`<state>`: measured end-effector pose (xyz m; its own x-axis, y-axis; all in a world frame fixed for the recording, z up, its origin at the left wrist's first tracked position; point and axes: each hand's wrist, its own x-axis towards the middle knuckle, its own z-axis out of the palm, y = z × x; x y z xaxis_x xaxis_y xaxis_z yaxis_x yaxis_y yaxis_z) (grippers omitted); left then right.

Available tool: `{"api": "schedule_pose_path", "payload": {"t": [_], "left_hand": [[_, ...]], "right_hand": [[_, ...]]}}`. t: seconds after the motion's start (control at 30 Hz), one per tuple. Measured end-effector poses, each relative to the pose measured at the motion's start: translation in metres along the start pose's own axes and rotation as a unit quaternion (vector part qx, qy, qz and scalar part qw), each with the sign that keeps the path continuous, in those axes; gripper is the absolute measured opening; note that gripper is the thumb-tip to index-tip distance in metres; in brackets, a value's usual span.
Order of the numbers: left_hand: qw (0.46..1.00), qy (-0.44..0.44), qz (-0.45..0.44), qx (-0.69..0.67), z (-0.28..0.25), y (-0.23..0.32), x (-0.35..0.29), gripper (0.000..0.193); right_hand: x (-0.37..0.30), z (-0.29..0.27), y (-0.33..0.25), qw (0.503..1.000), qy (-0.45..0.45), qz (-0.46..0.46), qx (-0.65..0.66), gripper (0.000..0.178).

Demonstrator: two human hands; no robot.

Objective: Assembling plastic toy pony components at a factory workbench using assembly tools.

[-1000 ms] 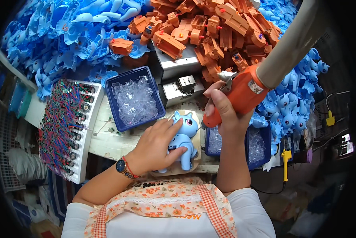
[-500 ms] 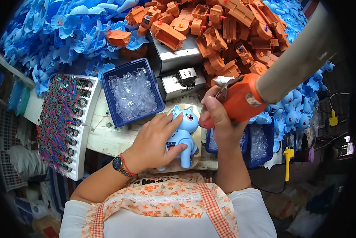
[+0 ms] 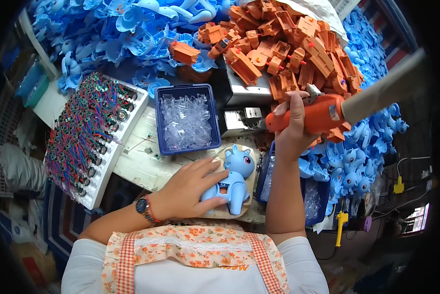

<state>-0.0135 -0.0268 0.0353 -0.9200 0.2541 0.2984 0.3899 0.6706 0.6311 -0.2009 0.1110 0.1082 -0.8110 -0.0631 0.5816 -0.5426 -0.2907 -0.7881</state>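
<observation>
A light blue toy pony point(image 3: 237, 182) with a pink eye lies on its side on a pale board point(image 3: 252, 152). My left hand point(image 3: 188, 188) holds it from the left, with thumb and fingers apart on either side of a rectangular opening in its body. My right hand point(image 3: 294, 130) is wrapped round an orange power screwdriver point(image 3: 323, 116), whose back end runs into a long grey sleeve point(image 3: 381, 88). The driver's front end points left, close to a small metal screw feeder point(image 3: 244, 119). Its very tip is hard to make out.
A blue bin of clear plastic parts point(image 3: 188, 120) stands beyond my left hand. Wired components fill a white foam tray point(image 3: 127, 128) at left. Heaps of orange casings point(image 3: 279, 49) and blue shells point(image 3: 132, 29) lie at the back. A yellow tool point(image 3: 341, 228) hangs at right.
My right hand has moved the screwdriver up and away from the pony's head to the screw feeder. The left hand has stayed on the pony. The view has shifted and turned.
</observation>
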Motion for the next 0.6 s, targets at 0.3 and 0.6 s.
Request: {"api": "schedule_pose_path", "payload": {"t": [0.3,0.6], "left_hand": [[0.993,0.026,-0.004,-0.114,-0.010,-0.014,-0.028,0.070],[0.986,0.122,-0.021,-0.110,0.012,-0.019,-0.030,0.059]], "right_hand": [[-0.005,-0.005,-0.023,0.999,-0.006,0.026,0.022,0.016],[-0.042,-0.010,-0.051,0.980,-0.163,0.056,0.096,0.044]]}}
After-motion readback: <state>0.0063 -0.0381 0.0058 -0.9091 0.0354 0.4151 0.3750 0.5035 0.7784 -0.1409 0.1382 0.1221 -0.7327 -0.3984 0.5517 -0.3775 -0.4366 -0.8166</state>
